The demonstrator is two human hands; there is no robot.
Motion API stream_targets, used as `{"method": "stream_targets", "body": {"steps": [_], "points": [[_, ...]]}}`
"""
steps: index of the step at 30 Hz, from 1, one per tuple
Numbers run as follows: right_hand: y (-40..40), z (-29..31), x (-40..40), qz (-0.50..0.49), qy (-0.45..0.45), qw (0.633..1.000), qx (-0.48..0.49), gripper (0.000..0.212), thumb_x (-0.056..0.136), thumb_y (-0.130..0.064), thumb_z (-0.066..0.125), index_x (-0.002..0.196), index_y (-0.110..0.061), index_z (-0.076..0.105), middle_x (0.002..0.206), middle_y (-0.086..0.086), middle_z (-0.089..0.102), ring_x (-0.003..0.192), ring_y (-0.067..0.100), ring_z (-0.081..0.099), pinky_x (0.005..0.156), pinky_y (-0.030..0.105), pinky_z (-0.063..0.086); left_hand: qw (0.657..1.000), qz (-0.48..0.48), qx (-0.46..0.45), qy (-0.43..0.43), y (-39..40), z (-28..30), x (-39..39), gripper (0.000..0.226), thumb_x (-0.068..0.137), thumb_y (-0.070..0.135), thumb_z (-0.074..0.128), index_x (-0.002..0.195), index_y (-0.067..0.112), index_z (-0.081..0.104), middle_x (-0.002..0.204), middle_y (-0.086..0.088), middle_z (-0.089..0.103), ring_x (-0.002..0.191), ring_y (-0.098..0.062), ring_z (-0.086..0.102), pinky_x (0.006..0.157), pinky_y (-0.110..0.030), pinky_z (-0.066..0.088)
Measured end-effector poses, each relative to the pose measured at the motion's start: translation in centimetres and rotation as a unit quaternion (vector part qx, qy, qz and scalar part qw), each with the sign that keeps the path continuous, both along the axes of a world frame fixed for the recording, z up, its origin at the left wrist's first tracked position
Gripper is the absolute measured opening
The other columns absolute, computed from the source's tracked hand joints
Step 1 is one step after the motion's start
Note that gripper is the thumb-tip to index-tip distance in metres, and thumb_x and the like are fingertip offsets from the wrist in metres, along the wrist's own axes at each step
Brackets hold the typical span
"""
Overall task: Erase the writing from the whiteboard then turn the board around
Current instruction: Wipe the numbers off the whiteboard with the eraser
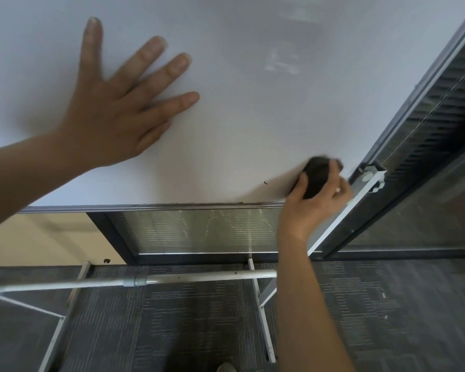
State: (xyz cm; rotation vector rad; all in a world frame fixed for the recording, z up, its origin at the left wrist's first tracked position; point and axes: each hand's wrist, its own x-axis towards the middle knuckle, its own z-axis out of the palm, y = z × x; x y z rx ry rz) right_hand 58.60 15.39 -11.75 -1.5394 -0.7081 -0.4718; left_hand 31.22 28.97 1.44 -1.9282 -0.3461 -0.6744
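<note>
The whiteboard (pixel 253 124) had a smooth, faintly glossy white face that carried soft reflections and pale smears near its top. A small dark mark (pixel 265 182) sat on it low down. Its frame (pixel 156 207) looked like brushed, silvery metal, ribbed along the lower edge. The eraser (pixel 316 181) gripped by the right hand (pixel 310 208) looked matt black and soft, perhaps felt or foam. The stand's crossbar (pixel 172 278) was a smooth tube painted off-white, with a grey metal collar. The carpet (pixel 193 326) was dark grey, rough woven cloth with a fine dashed pattern. The blinds (pixel 199 229) sat behind shiny glass.
</note>
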Motion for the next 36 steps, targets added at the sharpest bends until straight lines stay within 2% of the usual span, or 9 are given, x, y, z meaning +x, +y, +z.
{"method": "stream_targets", "body": {"steps": [4, 10, 13, 19, 22, 25, 26, 31, 36], "points": [[0.1, -0.3, -0.2, -0.015, 0.020, 1.000, -0.009, 0.052, 0.088, -0.007, 0.065, 0.133, -0.023, 0.043, 0.126, 0.024, 0.044, 0.116, 0.028, 0.044, 0.098, 0.041, 0.046, 1.000, -0.015, -0.009, 0.007, 0.0, 0.0, 0.2, 0.057, 0.099, 0.032, 0.044, 0.153, 0.017, 0.033, 0.159, -0.015, 0.027, 0.149, -0.034, 0.017, 0.089, -0.082, 0.022], [1.0, 1.1, 1.5, -0.045, 0.002, 0.999, 0.024, 0.049, 0.086, -0.008, 0.065, 0.130, -0.021, 0.047, 0.126, 0.025, 0.046, 0.117, 0.029, 0.045, 0.098, 0.038, 0.044, 1.000, -0.017, -0.017, 0.000, 0.3, -0.1, 0.2, 0.054, 0.102, 0.032, 0.041, 0.153, 0.017, 0.033, 0.160, -0.015, 0.026, 0.149, -0.034, 0.019, 0.090, -0.082, 0.021], [0.3, -0.6, -0.1, -0.028, 0.000, 0.999, -0.022, 0.050, 0.089, -0.008, 0.064, 0.131, -0.024, 0.042, 0.126, 0.026, 0.045, 0.116, 0.021, 0.039, 0.098, 0.036, 0.041, 1.000, -0.022, -0.020, -0.001, 0.5, -0.3, 0.2, 0.054, 0.102, 0.031, 0.040, 0.153, 0.016, 0.034, 0.160, -0.015, 0.027, 0.149, -0.034, 0.017, 0.091, -0.082, 0.019], [0.8, 1.0, 1.8, -0.043, -0.014, 0.999, -0.015, 0.048, 0.088, -0.009, 0.065, 0.133, -0.016, 0.050, 0.125, 0.025, 0.046, 0.117, 0.032, 0.044, 0.101, 0.032, 0.039, 1.000, -0.023, -0.010, -0.003, 0.9, -0.2, 0.1, 0.056, 0.099, 0.032, 0.043, 0.152, 0.016, 0.035, 0.159, -0.015, 0.028, 0.148, -0.035, 0.021, 0.101, -0.077, 0.013], [0.2, -0.3, -0.2, -0.023, 0.031, 0.997, -0.073, 0.047, 0.089, -0.006, 0.066, 0.134, -0.008, 0.053, 0.126, 0.027, 0.046, 0.116, 0.037, 0.046, 0.100, 0.030, 0.037, 1.000, -0.024, -0.014, -0.007, 1.1, -0.2, 0.2, 0.054, 0.100, 0.031, 0.043, 0.152, 0.016, 0.037, 0.159, -0.015, 0.029, 0.148, -0.035, 0.021, 0.094, -0.081, 0.020], [-0.7, -2.3, -2.8, 0.043, 0.067, 0.988, -0.136, 0.049, 0.090, -0.009, 0.066, 0.136, -0.010, 0.051, 0.129, 0.023, 0.045, 0.117, 0.037, 0.047, 0.099, 0.047, 0.046, 0.999, -0.034, -0.043, -0.002, 1.8, 0.0, -0.1, 0.054, 0.101, 0.028, 0.042, 0.153, 0.015, 0.034, 0.161, -0.015, 0.024, 0.149, -0.037, 0.017, 0.082, -0.086, 0.031], [-1.3, -2.5, -3.5, 0.063, 0.074, 0.986, -0.138, 0.050, 0.091, -0.011, 0.066, 0.138, -0.012, 0.050, 0.130, 0.020, 0.045, 0.118, 0.034, 0.048, 0.099, 0.046, 0.047, 0.998, -0.042, -0.057, 0.003, 2.0, 0.0, 0.0, 0.055, 0.101, 0.027, 0.043, 0.153, 0.014, 0.032, 0.161, -0.015, 0.021, 0.149, -0.038, 0.016, 0.081, -0.084, 0.035], [-4.1, -0.8, -7.5, 0.152, 0.234, 0.959, -0.046, 0.056, 0.091, -0.019, 0.066, 0.141, -0.026, 0.041, 0.123, 0.000, 0.054, 0.107, 0.006, 0.058, 0.088, 0.022, 0.052, 0.996, -0.057, -0.073, -0.003, 1.8, -0.6, 0.2, 0.056, 0.100, 0.027, 0.045, 0.153, 0.015, 0.032, 0.162, -0.015, 0.020, 0.148, -0.039, 0.017, 0.082, -0.081, 0.038], [-4.9, -0.3, -5.5, 0.087, 0.394, 0.915, 0.020, 0.041, 0.091, -0.026, 0.066, 0.130, -0.022, 0.053, 0.110, -0.004, 0.063, 0.101, 0.011, 0.063, 0.078, 0.019, 0.055, 0.995, -0.061, -0.079, -0.004, 1.9, -0.7, -0.1, 0.058, 0.100, 0.027, 0.048, 0.154, 0.015, 0.031, 0.162, -0.015, 0.019, 0.149, -0.039, 0.015, 0.083, -0.080, 0.038]]}}
